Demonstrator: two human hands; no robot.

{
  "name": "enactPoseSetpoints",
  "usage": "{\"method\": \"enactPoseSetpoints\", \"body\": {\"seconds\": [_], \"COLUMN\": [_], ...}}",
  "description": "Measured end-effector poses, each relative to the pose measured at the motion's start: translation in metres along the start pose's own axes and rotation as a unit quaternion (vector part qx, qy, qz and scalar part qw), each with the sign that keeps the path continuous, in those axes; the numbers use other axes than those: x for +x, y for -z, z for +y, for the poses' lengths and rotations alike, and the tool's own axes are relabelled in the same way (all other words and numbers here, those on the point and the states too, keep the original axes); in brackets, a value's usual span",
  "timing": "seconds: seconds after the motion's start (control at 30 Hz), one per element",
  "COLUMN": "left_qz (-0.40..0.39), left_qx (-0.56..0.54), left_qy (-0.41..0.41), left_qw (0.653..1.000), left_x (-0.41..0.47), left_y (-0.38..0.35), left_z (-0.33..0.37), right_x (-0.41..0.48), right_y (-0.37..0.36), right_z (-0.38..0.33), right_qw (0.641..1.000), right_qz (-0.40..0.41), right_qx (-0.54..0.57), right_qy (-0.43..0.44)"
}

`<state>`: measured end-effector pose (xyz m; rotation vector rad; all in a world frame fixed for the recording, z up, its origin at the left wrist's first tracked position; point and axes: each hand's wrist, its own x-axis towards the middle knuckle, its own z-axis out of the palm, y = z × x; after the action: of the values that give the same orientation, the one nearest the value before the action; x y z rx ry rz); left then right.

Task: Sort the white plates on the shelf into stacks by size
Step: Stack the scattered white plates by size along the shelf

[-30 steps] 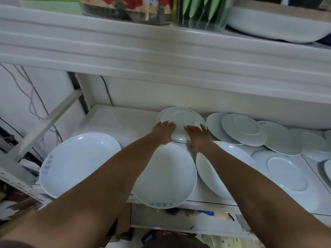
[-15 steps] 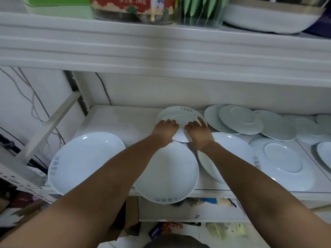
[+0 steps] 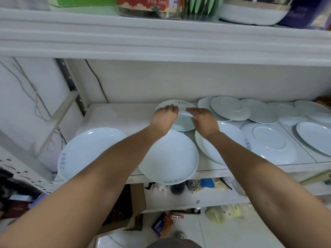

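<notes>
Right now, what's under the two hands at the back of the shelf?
A small white plate with grey lettering on its far rim; left hand and right hand rest on it. Anything under the plate is hidden.

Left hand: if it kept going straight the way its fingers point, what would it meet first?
The left hand already rests on the small plate; beyond its far rim, probably the shelf's back wall, though depth is unclear.

Both hands reaching to back of shelf: left hand and right hand lying on a small plate w/ printed rim, fingers curling over it. Big plate sitting under left forearm, overhanging shelf edge; another big plate lying at left. More plates overlapping at right.
</notes>
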<state>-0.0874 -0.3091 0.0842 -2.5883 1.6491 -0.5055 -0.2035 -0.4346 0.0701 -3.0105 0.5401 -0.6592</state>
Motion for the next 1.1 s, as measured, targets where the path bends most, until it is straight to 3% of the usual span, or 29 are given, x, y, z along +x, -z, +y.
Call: {"method": "enactPoseSetpoints", "body": {"seconds": [0.17, 0.33, 0.47, 0.57, 0.77, 0.9, 1.1], "left_qz": [0.035, 0.087, 0.076, 0.012, -0.101, -0.138, -0.171], "left_qx": [-0.057, -0.16, -0.278, -0.358, -0.401, -0.392, -0.339], "left_qy": [0.075, 0.153, 0.255, 0.319, 0.354, 0.357, 0.335], "left_qw": [0.995, 0.971, 0.923, 0.878, 0.839, 0.836, 0.862], "left_x": [-0.01, -0.015, -0.017, -0.021, -0.051, -0.062, -0.069], "left_y": [0.024, 0.04, 0.046, 0.032, -0.008, -0.019, -0.03], "left_z": [-0.014, -0.029, -0.036, -0.046, -0.047, -0.042, -0.035], "right_x": [-0.015, -0.02, -0.017, -0.022, -0.045, -0.051, -0.053], "right_y": [0.007, 0.007, 0.009, 0.008, -0.009, -0.013, -0.015], "right_z": [-0.008, -0.013, -0.016, -0.021, -0.033, -0.037, -0.039], "right_qw": [0.963, 0.906, 0.885, 0.878, 0.876, 0.882, 0.889], "right_qz": [-0.018, 0.025, 0.025, -0.012, -0.114, -0.161, -0.195], "right_qx": [0.141, 0.237, 0.276, 0.286, 0.27, 0.233, 0.182], "right_qy": [-0.229, -0.351, -0.375, -0.383, -0.382, -0.377, -0.371]}}
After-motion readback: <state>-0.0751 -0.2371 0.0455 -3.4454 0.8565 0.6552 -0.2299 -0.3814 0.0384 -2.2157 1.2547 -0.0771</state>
